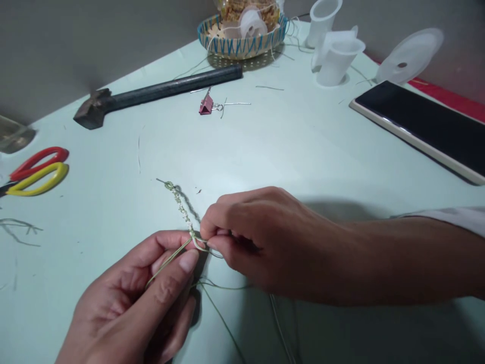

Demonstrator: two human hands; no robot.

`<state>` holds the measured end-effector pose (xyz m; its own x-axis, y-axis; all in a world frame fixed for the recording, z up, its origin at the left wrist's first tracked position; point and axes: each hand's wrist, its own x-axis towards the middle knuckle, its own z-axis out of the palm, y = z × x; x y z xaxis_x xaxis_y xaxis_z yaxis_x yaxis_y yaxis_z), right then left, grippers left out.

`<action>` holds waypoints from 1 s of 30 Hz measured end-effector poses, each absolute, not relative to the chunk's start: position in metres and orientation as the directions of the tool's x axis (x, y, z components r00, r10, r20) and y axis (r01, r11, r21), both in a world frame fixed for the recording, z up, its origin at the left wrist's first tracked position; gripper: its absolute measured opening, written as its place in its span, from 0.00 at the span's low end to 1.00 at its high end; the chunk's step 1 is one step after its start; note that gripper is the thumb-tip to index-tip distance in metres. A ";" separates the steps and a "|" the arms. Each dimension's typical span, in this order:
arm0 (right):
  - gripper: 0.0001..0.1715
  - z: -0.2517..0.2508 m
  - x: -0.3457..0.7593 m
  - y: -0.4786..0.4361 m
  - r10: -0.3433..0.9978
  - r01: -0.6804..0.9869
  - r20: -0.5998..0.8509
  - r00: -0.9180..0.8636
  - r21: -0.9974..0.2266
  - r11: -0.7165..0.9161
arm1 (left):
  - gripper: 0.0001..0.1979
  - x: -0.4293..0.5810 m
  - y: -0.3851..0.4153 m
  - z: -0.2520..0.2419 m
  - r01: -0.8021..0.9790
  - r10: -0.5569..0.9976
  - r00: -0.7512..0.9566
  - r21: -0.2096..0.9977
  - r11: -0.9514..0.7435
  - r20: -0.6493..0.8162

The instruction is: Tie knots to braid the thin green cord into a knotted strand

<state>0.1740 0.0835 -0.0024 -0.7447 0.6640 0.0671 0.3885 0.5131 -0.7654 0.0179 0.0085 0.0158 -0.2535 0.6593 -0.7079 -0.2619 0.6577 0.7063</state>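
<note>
Around the lower centre of the head view, both hands work on one item, a green-and-white knotted cord (184, 210); clock positions below are taken from its lower end. The finished length extends toward 11 o'clock above the table (273, 146) and ends in a small loop with a thin tip.

Left hand (140, 298): located between 7 and 8 o'clock. Thumb and index finger are closed on the strands at the lower end of the cord.

Right hand (261, 237): located at 3 o'clock. Thumb and index fingertips are pinched together on pale strands drawn out from the cord. The remaining fingers are curled inward.

Loose strands (223, 322) trail toward 5 o'clock.

Surrounding items:
- 9 to 10 o'clock: scissors (38, 172) with one red and one yellow handle; blades cut off by the frame edge.
- 11 to 12 o'clock: hammer (166, 92), head to the left.
- 12 o'clock: pink binder clip (206, 105), near the hammer handle.
- 12 to 1 o'clock: basket (242, 48) with blue lacing, containing a white spool (252, 24).
- 1 to 2 o'clock: translucent plastic cups (336, 65).
- 2 o'clock: translucent disc (411, 55).
- 2 to 3 o'clock: phone (428, 126), dark screen upward.
</note>
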 end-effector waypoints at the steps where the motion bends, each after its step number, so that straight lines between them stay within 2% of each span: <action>1: 0.08 -0.002 0.174 0.083 0.663 0.391 0.063 -0.746 -0.765 0.512 | 0.16 0.018 0.009 0.016 -0.229 0.656 -0.269 0.708 0.668 -0.706; 6: 0.08 -0.001 0.175 0.082 0.670 0.402 0.059 -0.740 -0.760 0.511 | 0.20 0.020 0.009 0.017 -0.071 0.660 -0.347 0.720 0.690 -0.667; 25: 0.09 -0.002 0.176 0.080 0.642 0.388 0.049 -0.765 -0.760 0.521 | 0.17 0.022 0.008 0.014 0.003 0.657 -0.439 0.730 0.683 -0.613; 30: 0.08 -0.003 0.176 0.080 0.649 0.380 0.078 -0.757 -0.755 0.535 | 0.18 0.020 0.007 0.011 0.079 0.673 -0.449 0.724 0.685 -0.588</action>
<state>0.1757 0.0800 -0.0027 -0.7572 0.6485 0.0780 0.3801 0.5346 -0.7548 0.0202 0.0071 0.0113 -0.4492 0.6731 -0.5875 0.0791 0.6850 0.7243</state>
